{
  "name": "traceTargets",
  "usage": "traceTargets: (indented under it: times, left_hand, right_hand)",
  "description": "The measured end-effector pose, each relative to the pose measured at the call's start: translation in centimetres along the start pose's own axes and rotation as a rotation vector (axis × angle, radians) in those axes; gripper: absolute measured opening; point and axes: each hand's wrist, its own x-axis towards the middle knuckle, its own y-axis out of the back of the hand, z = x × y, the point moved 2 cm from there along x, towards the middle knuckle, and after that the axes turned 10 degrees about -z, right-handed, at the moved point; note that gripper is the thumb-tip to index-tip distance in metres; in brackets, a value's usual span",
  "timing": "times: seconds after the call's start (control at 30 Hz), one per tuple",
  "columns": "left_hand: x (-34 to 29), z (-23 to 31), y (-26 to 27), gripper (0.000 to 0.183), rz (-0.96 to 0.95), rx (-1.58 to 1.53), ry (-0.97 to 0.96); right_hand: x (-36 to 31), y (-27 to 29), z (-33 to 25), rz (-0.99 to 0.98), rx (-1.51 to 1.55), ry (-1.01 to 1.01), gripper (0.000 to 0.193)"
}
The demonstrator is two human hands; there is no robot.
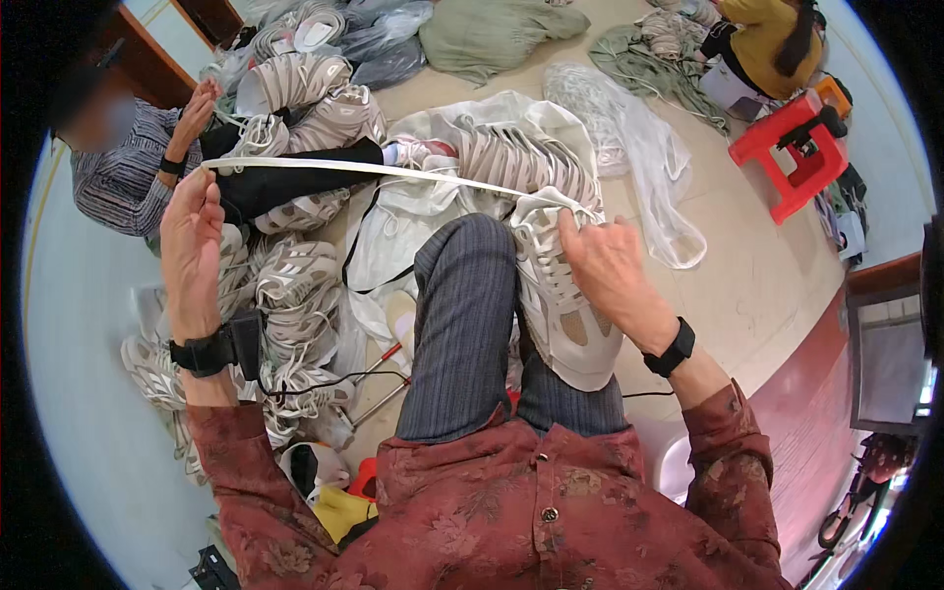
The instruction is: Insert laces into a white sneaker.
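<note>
A white and beige sneaker rests across my lap by my right knee, its toe toward me. From its top eyelets a flat white shoelace stretches taut to the left. My left hand, raised at the far left, pinches the lace's other end. My right hand is closed at the top of the sneaker, fingers bent against its upper edge where the lace comes out. Whether those fingertips also grip the lace is hidden.
Piles of similar sneakers lie at left, and a row of them sits ahead on white plastic sheeting. A person in a striped top sits at left, legs stretched ahead. A red plastic stool stands at right, near another person.
</note>
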Motion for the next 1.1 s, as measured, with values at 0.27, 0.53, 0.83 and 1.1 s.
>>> traceTargets:
  times: [0.27, 0.53, 0.83, 1.1]
  left_hand:
    - [0.8, -0.4, 0.8, 0.023, 0.011, -0.27, 0.038]
    - [-0.6, 1.2, -2.4, 0.028, -0.143, -0.528, 0.051]
    - [-3.1, 4.4, -4.7, 0.045, -0.339, -0.717, 0.056]
    - [-15.0, 8.2, -10.9, 0.051, -0.226, -0.395, -0.063]
  right_hand:
    - [0.9, 0.6, -0.2, 0.023, 0.112, -0.056, 0.018]
    - [0.0, 1.4, -0.7, 0.246, 0.691, 0.035, 0.015]
    - [-1.2, 2.8, 2.7, 0.053, 1.88, -0.077, 0.014]
    - [-7.8, 0.9, 14.9, 0.38, 2.375, -0.155, 0.031]
